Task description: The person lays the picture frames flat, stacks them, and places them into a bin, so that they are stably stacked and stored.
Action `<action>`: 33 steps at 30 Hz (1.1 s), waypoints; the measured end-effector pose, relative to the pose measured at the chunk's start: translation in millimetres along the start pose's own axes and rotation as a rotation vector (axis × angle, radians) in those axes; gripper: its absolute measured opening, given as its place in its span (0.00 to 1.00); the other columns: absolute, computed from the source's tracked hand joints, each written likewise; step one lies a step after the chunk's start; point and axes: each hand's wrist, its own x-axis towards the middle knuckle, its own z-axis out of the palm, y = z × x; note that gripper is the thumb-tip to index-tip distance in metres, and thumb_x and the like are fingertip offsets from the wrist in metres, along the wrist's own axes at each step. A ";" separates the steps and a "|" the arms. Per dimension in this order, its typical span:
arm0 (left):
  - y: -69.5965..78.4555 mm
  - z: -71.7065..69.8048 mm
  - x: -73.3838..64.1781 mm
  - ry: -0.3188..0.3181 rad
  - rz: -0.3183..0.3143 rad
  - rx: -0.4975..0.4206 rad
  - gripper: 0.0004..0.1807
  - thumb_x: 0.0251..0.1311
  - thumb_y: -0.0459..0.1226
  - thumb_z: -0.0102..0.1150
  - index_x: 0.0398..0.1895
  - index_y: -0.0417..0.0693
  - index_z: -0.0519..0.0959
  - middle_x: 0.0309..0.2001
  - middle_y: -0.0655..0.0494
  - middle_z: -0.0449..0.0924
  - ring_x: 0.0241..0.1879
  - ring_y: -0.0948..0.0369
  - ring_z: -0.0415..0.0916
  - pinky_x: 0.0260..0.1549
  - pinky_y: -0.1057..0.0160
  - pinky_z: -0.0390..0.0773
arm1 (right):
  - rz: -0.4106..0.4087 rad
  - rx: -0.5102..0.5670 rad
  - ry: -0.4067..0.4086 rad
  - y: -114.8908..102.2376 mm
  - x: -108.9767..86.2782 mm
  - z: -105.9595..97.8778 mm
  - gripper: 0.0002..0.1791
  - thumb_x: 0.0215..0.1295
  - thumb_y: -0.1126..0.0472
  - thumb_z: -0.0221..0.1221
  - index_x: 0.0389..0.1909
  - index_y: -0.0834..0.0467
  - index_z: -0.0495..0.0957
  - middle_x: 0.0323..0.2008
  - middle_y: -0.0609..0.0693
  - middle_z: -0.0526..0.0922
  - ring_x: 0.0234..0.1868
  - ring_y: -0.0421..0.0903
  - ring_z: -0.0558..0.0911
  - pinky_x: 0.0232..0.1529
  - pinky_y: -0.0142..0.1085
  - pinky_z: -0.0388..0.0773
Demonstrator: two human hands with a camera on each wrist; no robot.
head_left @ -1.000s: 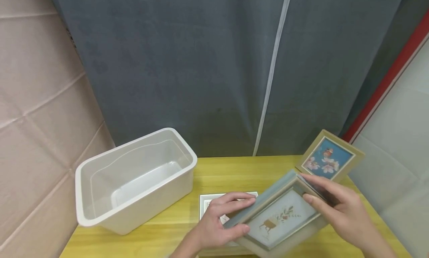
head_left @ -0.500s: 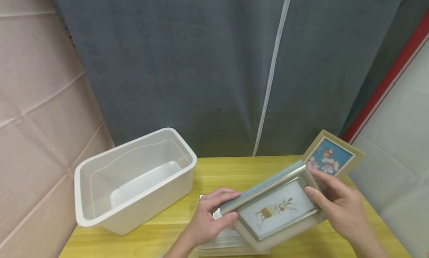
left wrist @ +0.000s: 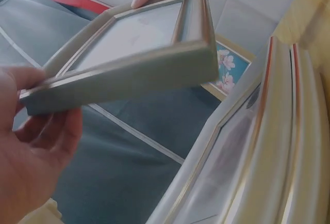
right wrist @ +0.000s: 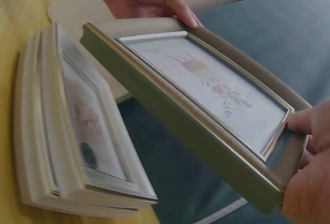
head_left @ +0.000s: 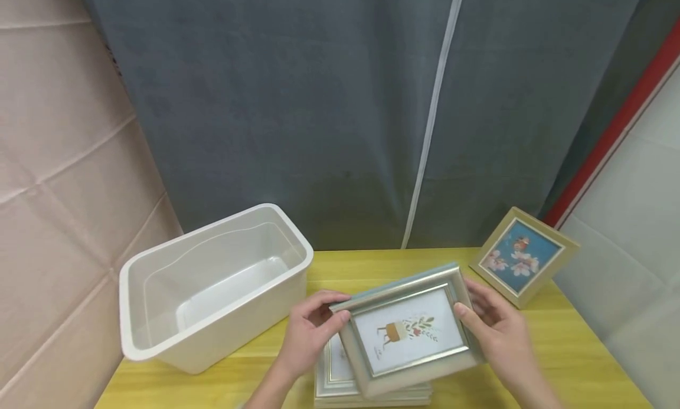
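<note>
Between both hands, tilted, is a silver-grey picture frame with a deer-and-leaves print. My left hand pinches its left end, thumb on the front and fingers underneath. At the opposite end, my right hand grips it with the thumb on the front edge. Below lies a stack of pale frames, partly covered by the held one in the head view. The left wrist view shows the stacked frames side-on, clear of the held frame. In the right wrist view the held frame's greenish side faces the camera.
A whitish plastic bin stands on the left of the yellow wooden table, with nothing inside. A gold frame with a blossom picture leans upright at the back right. A grey curtain hangs behind.
Both hands have brought the deer-print frame left and turned it to a flatter angle, over the stack. The blossom frame is now fully uncovered. The bin has stayed put.
</note>
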 end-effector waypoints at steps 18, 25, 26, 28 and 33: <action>-30.5 -16.7 -3.7 0.343 -0.442 0.287 0.14 0.57 0.30 0.73 0.47 0.36 0.86 0.39 0.46 0.87 0.27 0.64 0.77 0.25 0.70 0.78 | 0.155 -0.268 -0.206 28.8 -2.7 50.5 0.26 0.69 0.64 0.65 0.65 0.69 0.73 0.49 0.57 0.84 0.37 0.44 0.79 0.31 0.32 0.80; -42.2 -19.6 -8.2 0.338 -0.451 0.467 0.14 0.57 0.32 0.73 0.47 0.40 0.87 0.39 0.49 0.85 0.22 0.63 0.73 0.18 0.68 0.74 | 0.169 -0.307 -0.236 34.4 -2.9 56.2 0.24 0.66 0.67 0.66 0.61 0.69 0.77 0.41 0.53 0.85 0.31 0.42 0.78 0.28 0.32 0.78; -43.1 -19.5 -8.6 0.335 -0.443 0.498 0.14 0.57 0.32 0.73 0.47 0.41 0.87 0.39 0.50 0.85 0.22 0.63 0.73 0.18 0.68 0.74 | 0.173 -0.307 -0.240 35.0 -2.9 57.0 0.24 0.66 0.67 0.66 0.61 0.69 0.77 0.40 0.52 0.85 0.31 0.42 0.78 0.27 0.32 0.78; -44.7 -19.2 -9.3 0.323 -0.430 0.544 0.14 0.56 0.32 0.73 0.47 0.41 0.87 0.40 0.50 0.84 0.24 0.64 0.73 0.19 0.68 0.74 | 0.181 -0.306 -0.246 36.0 -2.9 58.3 0.23 0.66 0.67 0.66 0.61 0.69 0.77 0.39 0.52 0.85 0.29 0.42 0.78 0.26 0.32 0.78; -47.8 -19.2 -10.5 0.275 -0.423 0.598 0.13 0.56 0.31 0.72 0.46 0.40 0.87 0.37 0.53 0.84 0.29 0.62 0.75 0.24 0.68 0.77 | 0.205 -0.318 -0.247 39.4 -2.7 58.5 0.23 0.65 0.67 0.66 0.60 0.71 0.77 0.39 0.51 0.83 0.26 0.42 0.77 0.23 0.32 0.77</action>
